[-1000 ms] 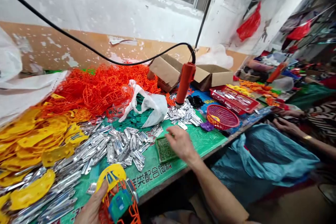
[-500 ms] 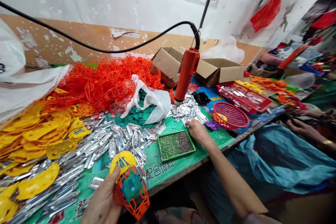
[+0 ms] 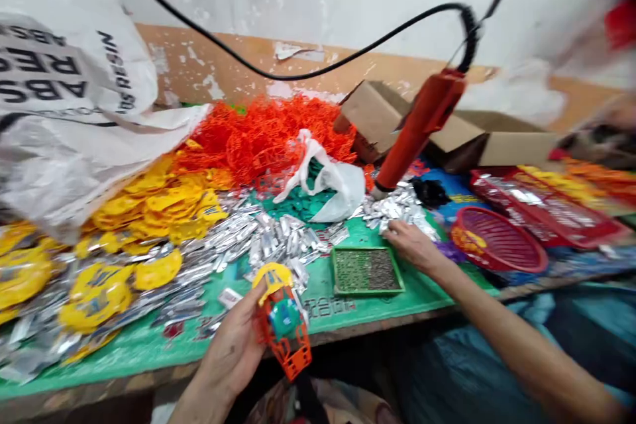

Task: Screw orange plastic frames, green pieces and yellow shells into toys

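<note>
My left hand (image 3: 238, 338) is closed around a plastic toy assembly (image 3: 284, 318) with a yellow cap piece on top, an orange lattice frame and a green part in its middle. It is held in front of the table's near edge. My right hand (image 3: 410, 245) reaches to the front of a pile of small silver pieces (image 3: 397, 205), its fingers bent together; whatever they pinch is too small to make out. Just left of that hand lies a green tray (image 3: 335, 271) with many small screws. A red electric screwdriver (image 3: 422, 129) hangs tilted above the silver pile.
Yellow plastic pieces (image 3: 154, 205), more silver strips (image 3: 283, 238) and orange lattice frames (image 3: 278, 139) are heaped to the left and back. A white bag (image 3: 342, 189) holds green parts. A red basket (image 3: 497, 238) and cardboard boxes (image 3: 511, 146) stand to the right. The screwdriver's black cable (image 3: 278, 76) sags across.
The view has swung left, so the table's things appear farther right. My left hand still holds the toy assembly. My right hand stays at the silver pile beside the green tray.
</note>
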`<state>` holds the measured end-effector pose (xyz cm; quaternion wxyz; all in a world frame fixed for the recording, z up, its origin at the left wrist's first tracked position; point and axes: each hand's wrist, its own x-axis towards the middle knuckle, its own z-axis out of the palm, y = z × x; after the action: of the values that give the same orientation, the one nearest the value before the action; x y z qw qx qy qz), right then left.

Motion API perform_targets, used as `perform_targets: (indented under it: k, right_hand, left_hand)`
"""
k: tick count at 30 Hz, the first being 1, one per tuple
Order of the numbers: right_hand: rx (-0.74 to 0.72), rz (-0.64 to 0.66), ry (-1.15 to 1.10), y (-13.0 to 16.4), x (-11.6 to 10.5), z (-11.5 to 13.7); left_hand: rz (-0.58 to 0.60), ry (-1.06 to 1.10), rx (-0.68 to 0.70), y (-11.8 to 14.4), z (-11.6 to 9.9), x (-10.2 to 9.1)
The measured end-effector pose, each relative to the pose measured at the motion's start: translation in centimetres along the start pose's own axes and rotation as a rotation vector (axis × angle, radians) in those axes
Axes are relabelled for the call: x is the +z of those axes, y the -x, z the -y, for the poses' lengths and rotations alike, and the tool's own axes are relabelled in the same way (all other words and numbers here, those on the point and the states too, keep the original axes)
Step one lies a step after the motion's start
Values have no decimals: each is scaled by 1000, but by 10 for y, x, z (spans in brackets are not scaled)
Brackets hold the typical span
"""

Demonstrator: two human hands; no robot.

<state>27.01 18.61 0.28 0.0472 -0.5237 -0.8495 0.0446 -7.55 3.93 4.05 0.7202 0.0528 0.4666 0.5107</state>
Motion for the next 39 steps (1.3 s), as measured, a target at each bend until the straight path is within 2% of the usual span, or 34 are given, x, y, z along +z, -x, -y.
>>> perform_targets:
  k: [3, 6, 9, 11, 13, 17, 20, 23, 28, 32, 37, 39]
  right_hand:
    - [25, -81, -110, -4, 3, -4]
    - [101, -247, -283, -4, 1, -1]
    - [226, -456, -526, 4, -9, 17]
    - [305, -521, -736, 11, -14, 38]
    - [357, -473, -978, 17, -17, 66]
    - [395, -165, -1416, 18, -14, 130]
    - [395, 38, -1592, 12, -7, 170]
    - [352, 144, -1647, 4, -2, 196]
    - [243, 223, -1574, -2, 1, 211]
    - [243, 289, -1545, -2, 3, 213]
    - [263, 320, -1656, 0, 5, 216]
    - [272, 303, -1703, 1, 6, 217]
  left_hand:
    - [-67, -83, -18, -6, -1, -3]
    - [-66, -131, 6, -11, -4, -3]
    - [-60, -146, 65, -14, -5, -2]
    - [-53, -139, 90, -16, -4, -1]
    - [-27, -108, 91, -17, -1, 3]
    - [34, -18, 79, -13, 7, 12]
    - [33, 11, 83, -10, 11, 15]
    - [12, 27, 111, -7, 12, 11]
    - [-7, 11, 136, -5, 11, -2]
    - [0, -19, 142, -6, 7, -7]
    - [18, -208, 164, -4, -5, -7]
    - [64, -299, 166, -5, -11, -5]
